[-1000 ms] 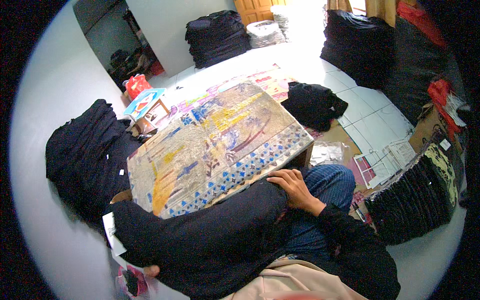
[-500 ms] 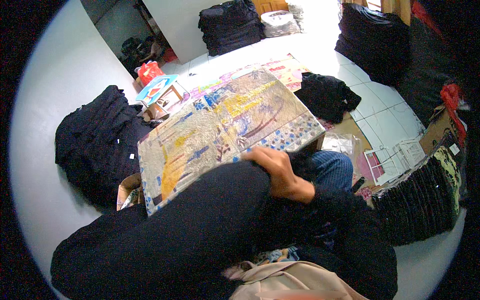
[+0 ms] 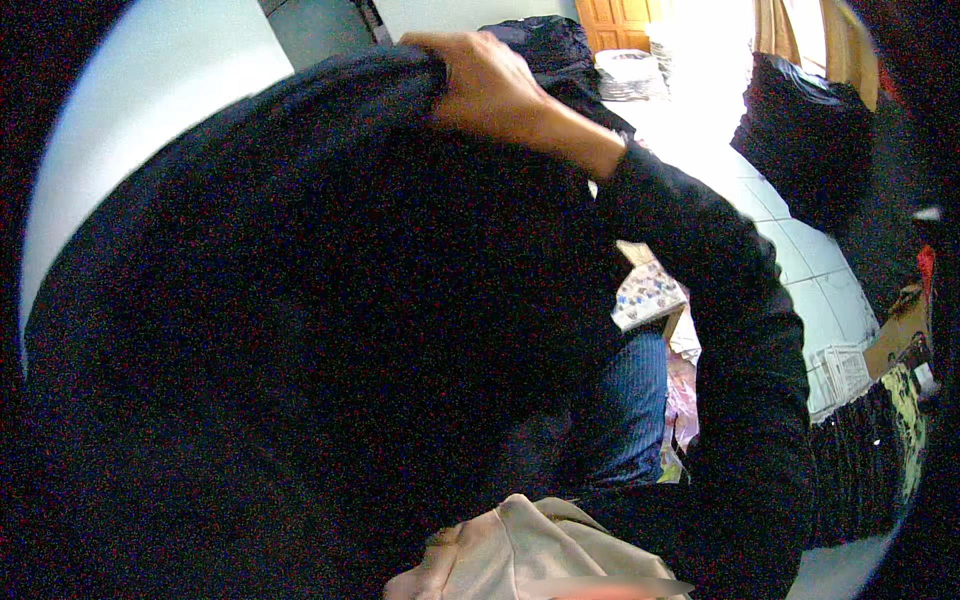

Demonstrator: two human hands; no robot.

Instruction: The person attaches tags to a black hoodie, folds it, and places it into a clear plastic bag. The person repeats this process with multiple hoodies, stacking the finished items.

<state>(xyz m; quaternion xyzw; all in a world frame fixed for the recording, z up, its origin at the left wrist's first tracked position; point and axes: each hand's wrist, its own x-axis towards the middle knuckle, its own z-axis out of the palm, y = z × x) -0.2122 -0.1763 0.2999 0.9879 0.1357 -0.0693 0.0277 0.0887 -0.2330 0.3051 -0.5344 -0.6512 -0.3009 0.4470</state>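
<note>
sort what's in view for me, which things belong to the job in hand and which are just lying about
In use:
black cloth, held up by the right hand
perhaps the patterned slab, mostly hidden

Apparently lying about:
black stack at the back
white bundle beside it
black pile by the curtain
dark stack at lower right

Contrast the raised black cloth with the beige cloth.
The black cloth fills much of the view; the beige cloth only a patch at the lower edge. The right grip holds the black cloth up; no hand shows on the beige cloth. Both are fabric.
</note>
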